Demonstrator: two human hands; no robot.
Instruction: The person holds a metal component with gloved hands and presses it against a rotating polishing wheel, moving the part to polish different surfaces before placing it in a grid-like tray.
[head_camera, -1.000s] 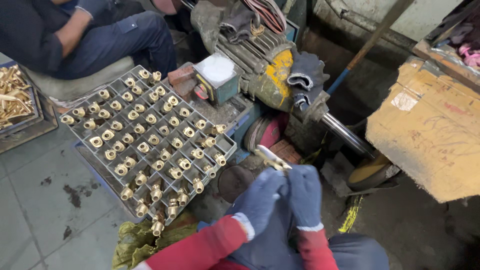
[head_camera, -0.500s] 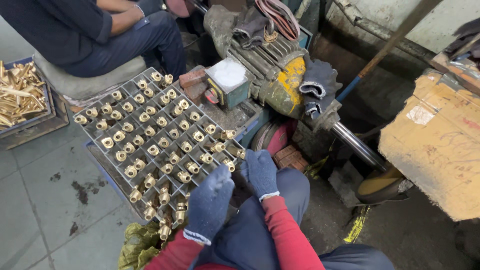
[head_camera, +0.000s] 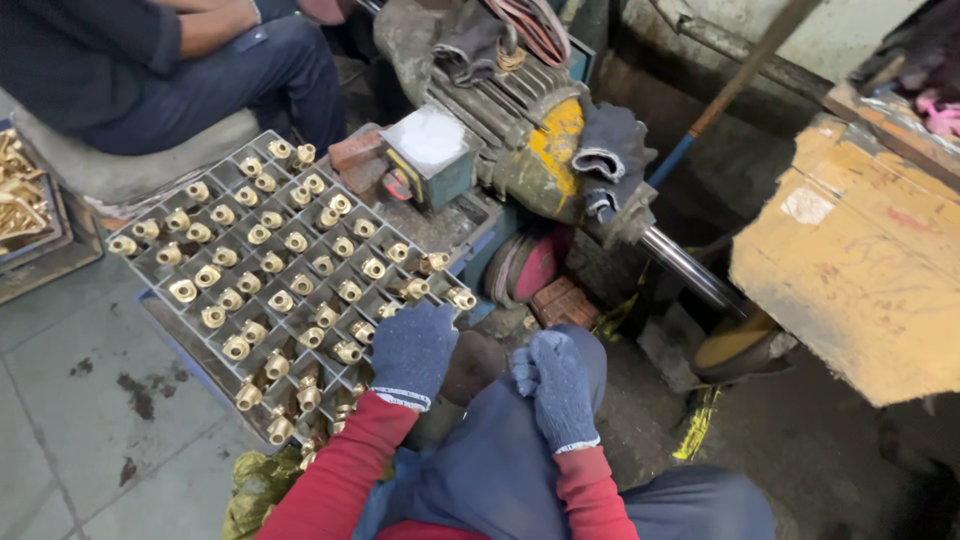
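a worker's gloved left hand (head_camera: 412, 352) rests palm-down on the near edge of a grey grid tray (head_camera: 160, 265) of brass fittings (head_camera: 283, 301), its grasp hidden. the gloved right hand (head_camera: 558, 385) sits loosely curled and empty on the knee, beside a grinding motor (head_camera: 520, 130).

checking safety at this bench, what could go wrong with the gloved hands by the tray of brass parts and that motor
The left hand in a blue knit glove rests at the near edge of the grey gridded tray of brass fittings; a bump there might tip fittings out. The tray edge seems to overhang its support, so it may be unsteady. The right hand sits close to the red wheel on the grimy motor; loose glove fabric could catch there.
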